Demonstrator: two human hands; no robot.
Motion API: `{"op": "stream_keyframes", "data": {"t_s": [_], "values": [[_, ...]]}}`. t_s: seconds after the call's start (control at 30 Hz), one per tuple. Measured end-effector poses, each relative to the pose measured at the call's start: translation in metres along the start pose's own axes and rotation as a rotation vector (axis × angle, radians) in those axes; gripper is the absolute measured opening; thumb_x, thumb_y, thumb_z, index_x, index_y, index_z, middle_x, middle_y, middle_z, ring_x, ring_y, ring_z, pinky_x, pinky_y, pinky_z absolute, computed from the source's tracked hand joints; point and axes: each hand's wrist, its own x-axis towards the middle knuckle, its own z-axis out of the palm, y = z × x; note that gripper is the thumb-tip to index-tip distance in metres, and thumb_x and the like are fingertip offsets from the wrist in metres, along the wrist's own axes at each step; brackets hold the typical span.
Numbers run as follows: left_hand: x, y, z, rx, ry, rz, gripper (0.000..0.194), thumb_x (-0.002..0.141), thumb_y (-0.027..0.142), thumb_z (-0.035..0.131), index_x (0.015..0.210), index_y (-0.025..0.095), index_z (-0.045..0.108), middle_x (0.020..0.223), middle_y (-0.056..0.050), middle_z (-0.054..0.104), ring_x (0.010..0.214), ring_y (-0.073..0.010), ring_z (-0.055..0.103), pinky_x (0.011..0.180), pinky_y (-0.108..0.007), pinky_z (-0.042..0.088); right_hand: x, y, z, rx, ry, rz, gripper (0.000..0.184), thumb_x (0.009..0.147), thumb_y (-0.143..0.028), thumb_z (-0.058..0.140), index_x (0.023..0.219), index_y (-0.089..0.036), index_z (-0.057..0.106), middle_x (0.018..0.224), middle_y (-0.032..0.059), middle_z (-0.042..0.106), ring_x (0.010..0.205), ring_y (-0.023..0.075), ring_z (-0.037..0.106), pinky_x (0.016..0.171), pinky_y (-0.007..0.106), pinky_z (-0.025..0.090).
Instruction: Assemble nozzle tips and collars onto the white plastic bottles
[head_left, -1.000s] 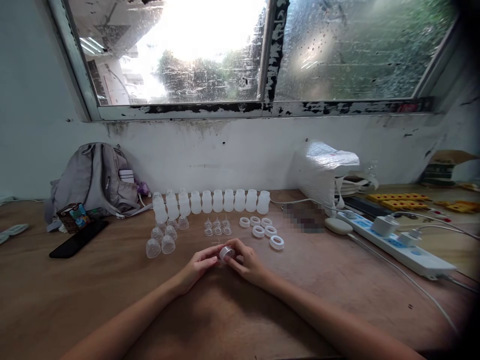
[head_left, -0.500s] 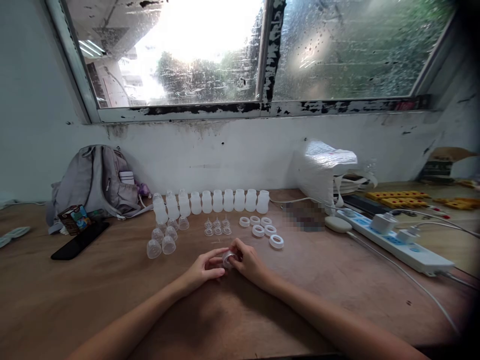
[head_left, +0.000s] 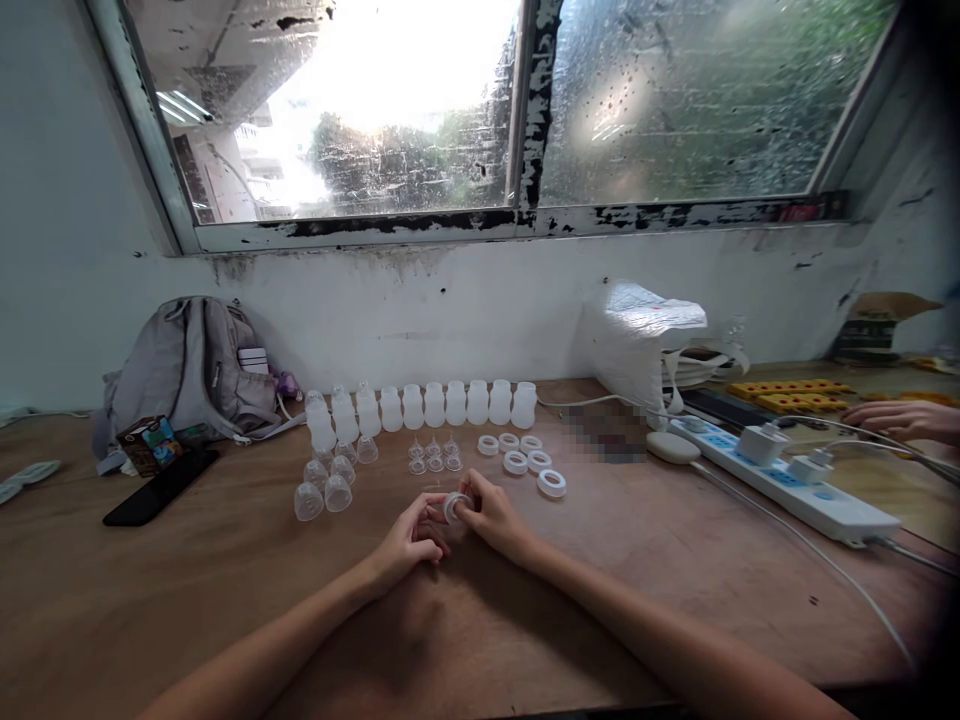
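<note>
Hands meet at the middle of the wooden bench [head_left: 187, 600], both closed on one small white ring [head_left: 454, 506]. The left hand [head_left: 409, 545] pinches the ring's near side with thumb and forefinger, a narrow grip, the other fingers curled under. The right hand [head_left: 491, 518] holds its far side, fingertips pressed against the rim, also a narrow grip on the ring. The ring is lifted just off the bench between the two hands, its open face turned toward the camera; whether anything sits inside it is too small to tell.

Just beyond the hands lie loose white rings [head_left: 525, 460], spread in a small cluster to the right. To their left stands a little group of clear teats [head_left: 435, 455], and further left a cluster of clear domed caps [head_left: 326, 480]. Behind all of these a row of white bottles [head_left: 420, 405] stands upright, side by side, near the wall.

At the left end a grey backpack [head_left: 187, 370] leans against the wall, with a small carton [head_left: 146, 445] and a black phone [head_left: 161, 487] just in front of it. To the right sit a white plastic bag [head_left: 637, 335] and a white power strip [head_left: 787, 485] with chargers plugged in. Another person's hand [head_left: 904, 420] rests at the far right edge, well apart from the ring.
</note>
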Motion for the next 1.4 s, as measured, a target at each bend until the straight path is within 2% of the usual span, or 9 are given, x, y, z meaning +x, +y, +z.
{"op": "stream_keyframes", "data": {"t_s": [0.33, 0.57, 0.73, 0.87, 0.97, 1.07, 1.2, 1.3, 1.4], "values": [[-0.006, 0.003, 0.001, 0.06, 0.001, 0.056, 0.052, 0.05, 0.002, 0.044, 0.1, 0.017, 0.047, 0.081, 0.002, 0.05, 0.052, -0.0056, 0.052, 0.05, -0.019, 0.04, -0.004, -0.008, 0.01, 0.098, 0.049, 0.088, 0.011, 0.064, -0.016, 0.05, 0.064, -0.018, 0.039, 0.056, -0.0063, 0.042, 0.052, 0.0086, 0.038, 0.048, 0.018, 0.029], [-0.008, 0.005, 0.001, 0.132, -0.035, 0.08, 0.052, 0.054, 0.002, 0.045, 0.103, 0.018, 0.05, 0.08, 0.002, 0.052, 0.049, -0.0036, 0.047, 0.049, -0.018, 0.041, -0.006, -0.008, 0.01, 0.04, 0.025, 0.137, 0.012, 0.061, -0.013, 0.048, 0.058, -0.018, 0.038, 0.053, -0.0058, 0.043, 0.051, 0.0089, 0.039, 0.047, 0.018, 0.028], [-0.007, 0.003, -0.001, 0.145, -0.031, 0.065, 0.055, 0.056, 0.003, 0.046, 0.108, 0.02, 0.049, 0.085, 0.001, 0.053, 0.049, -0.0035, 0.048, 0.048, -0.018, 0.042, -0.006, -0.01, 0.009, 0.067, 0.059, 0.123, 0.011, 0.062, -0.013, 0.048, 0.061, -0.018, 0.038, 0.054, -0.0065, 0.041, 0.051, 0.0087, 0.038, 0.047, 0.018, 0.028], [-0.004, 0.002, -0.002, 0.14, -0.044, 0.043, 0.045, 0.063, 0.011, 0.054, 0.107, 0.019, 0.049, 0.087, -0.001, 0.054, 0.05, -0.0047, 0.05, 0.05, -0.02, 0.042, -0.009, -0.011, 0.008, 0.12, 0.03, 0.1, 0.008, 0.064, -0.013, 0.046, 0.069, -0.018, 0.043, 0.055, -0.0066, 0.044, 0.051, 0.0083, 0.039, 0.047, 0.018, 0.029], [-0.004, 0.002, 0.0, 0.218, -0.047, 0.051, 0.033, 0.071, 0.025, 0.056, 0.102, 0.016, 0.05, 0.073, 0.001, 0.053, 0.049, -0.0063, 0.05, 0.049, -0.02, 0.042, -0.013, -0.012, 0.01, 0.107, -0.025, 0.066, 0.011, 0.065, -0.01, 0.044, 0.073, -0.018, 0.045, 0.053, -0.0071, 0.044, 0.049, 0.008, 0.039, 0.046, 0.017, 0.029], [-0.007, 0.003, 0.003, 0.416, 0.029, 0.093, 0.026, 0.075, 0.031, 0.052, 0.096, 0.016, 0.051, 0.063, 0.003, 0.051, 0.048, -0.0077, 0.049, 0.047, -0.019, 0.039, -0.016, -0.013, 0.012, 0.046, -0.069, 0.011, 0.015, 0.065, -0.007, 0.044, 0.075, -0.018, 0.047, 0.054, -0.0064, 0.047, 0.05, 0.0082, 0.042, 0.048, 0.018, 0.03], [-0.01, 0.004, 0.002, 0.685, 0.202, 0.21, 0.017, 0.076, 0.025, 0.05, 0.091, 0.018, 0.052, 0.068, 0.001, 0.057, 0.054, -0.0091, 0.05, 0.052, -0.019, 0.039, -0.019, -0.02, 0.01, -0.006, -0.096, -0.074, 0.013, 0.072, -0.014, 0.048, 0.084, -0.019, 0.05, 0.057, -0.0048, 0.049, 0.051, 0.0092, 0.044, 0.05, 0.019, 0.032], [-0.008, 0.005, -0.003, 0.697, 0.268, 0.235, 0.014, 0.079, 0.025, 0.045, 0.09, 0.019, 0.051, 0.07, 0.001, 0.058, 0.053, -0.0088, 0.049, 0.053, -0.02, 0.039, -0.019, -0.028, 0.005, 0.029, -0.154, -0.135, 0.023, 0.079, -0.025, 0.048, 0.1, -0.018, 0.049, 0.062, -0.0033, 0.051, 0.053, 0.0094, 0.045, 0.053, 0.019, 0.035], [-0.007, 0.007, -0.006, 0.583, 0.231, 0.205, 0.018, 0.083, 0.03, 0.04, 0.093, 0.018, 0.048, 0.067, 0.002, 0.055, 0.045, -0.007, 0.046, 0.047, -0.019, 0.037, -0.018, -0.031, 0.002, 0.056, -0.163, -0.149, 0.026, 0.085, -0.029, 0.041, 0.108, -0.018, 0.048, 0.068, -0.0013, 0.054, 0.058, 0.0102, 0.048, 0.058, 0.02, 0.038]]}}
